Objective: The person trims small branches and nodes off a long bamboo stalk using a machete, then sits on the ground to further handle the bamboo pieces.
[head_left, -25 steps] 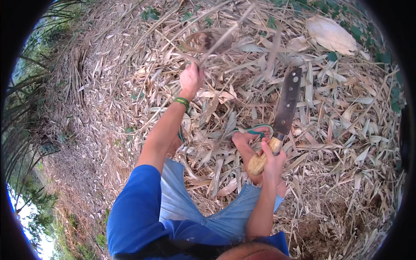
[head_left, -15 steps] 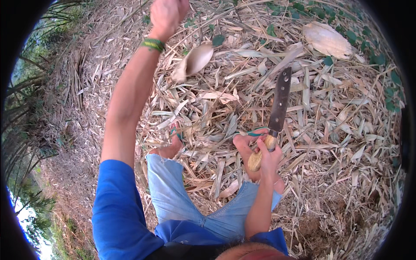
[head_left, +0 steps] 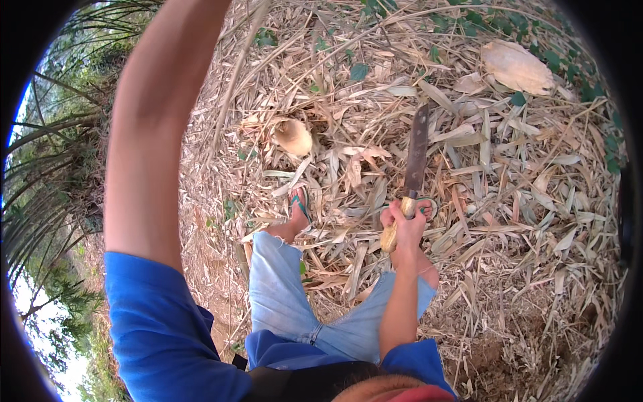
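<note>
My right hand [head_left: 406,231] is wrapped round the pale wooden handle [head_left: 389,238] of a machete, in front of my right shin. The machete's dark, long blade [head_left: 416,151] points away from me over the dry litter. My left arm [head_left: 151,127] stretches up to the far left, and its hand lies beyond the picture's upper edge. A curled tan husk [head_left: 293,137] rests on the ground ahead of my left foot. Farther off at the right lies a broader, flatter tan husk [head_left: 517,67].
Dry leaves and stalks [head_left: 489,201] cover the ground. My sandalled feet stand apart, the left foot [head_left: 299,204] bare of cover. A thin long stalk [head_left: 236,74] slants beside my left arm. Green creepers [head_left: 569,70] grow at the far right, and palm-like fronds [head_left: 40,167] at the left.
My left hand has moved up and out of the picture. The blurred curled husk now lies still, nearer my left foot. The machete has shifted slightly left in my right hand.
</note>
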Motion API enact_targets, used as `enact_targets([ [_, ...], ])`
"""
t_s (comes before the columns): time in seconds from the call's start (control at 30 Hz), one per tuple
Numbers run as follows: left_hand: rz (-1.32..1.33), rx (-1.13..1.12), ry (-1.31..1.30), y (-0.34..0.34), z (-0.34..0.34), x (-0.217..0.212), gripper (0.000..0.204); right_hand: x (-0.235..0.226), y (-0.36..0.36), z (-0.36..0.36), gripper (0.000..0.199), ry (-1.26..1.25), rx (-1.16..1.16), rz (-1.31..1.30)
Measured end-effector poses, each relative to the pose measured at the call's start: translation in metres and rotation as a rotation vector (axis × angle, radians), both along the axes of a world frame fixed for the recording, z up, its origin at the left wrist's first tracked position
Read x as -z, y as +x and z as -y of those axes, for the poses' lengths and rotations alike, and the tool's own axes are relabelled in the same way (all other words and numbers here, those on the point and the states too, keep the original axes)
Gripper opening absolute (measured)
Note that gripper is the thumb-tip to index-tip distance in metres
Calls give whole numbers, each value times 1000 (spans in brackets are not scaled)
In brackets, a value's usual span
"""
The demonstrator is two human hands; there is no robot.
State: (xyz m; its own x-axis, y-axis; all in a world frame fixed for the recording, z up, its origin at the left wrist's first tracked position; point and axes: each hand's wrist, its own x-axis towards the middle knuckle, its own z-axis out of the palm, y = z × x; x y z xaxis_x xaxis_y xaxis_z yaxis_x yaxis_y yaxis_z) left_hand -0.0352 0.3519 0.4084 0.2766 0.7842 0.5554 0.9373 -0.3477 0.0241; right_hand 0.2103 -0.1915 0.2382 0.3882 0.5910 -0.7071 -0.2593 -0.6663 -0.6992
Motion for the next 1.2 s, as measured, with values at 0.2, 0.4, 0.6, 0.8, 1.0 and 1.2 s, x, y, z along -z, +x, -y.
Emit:
enact_targets([
  [0.2, 312, 47, 5, 3, 154, 179, 65, -15, 20, -2, 13, -69, -19, 37],
  [0.4, 434, -225, -690, -14, 410, 327, 58, -6, 37, 4, 13, -100, 138, -56],
  [0.6, 195, -174, -1630, 58, 497, 346, 67, 6, 52, 2, 19, -119, 57, -34],
  [0.8, 431, -454, -1758, 75, 567, 339, 54, 9, 45, 11, 17, -111, 33, -27],
  [1.0, 56, -223, -1439, -8, 548, 236, 47, 21, 21, 18, 18, -6, 1, -117],
  [1.2, -80, -145, -1403, -142, 541, 115, 47, -13, -19, 38, 14, -15, -188, 48],
])
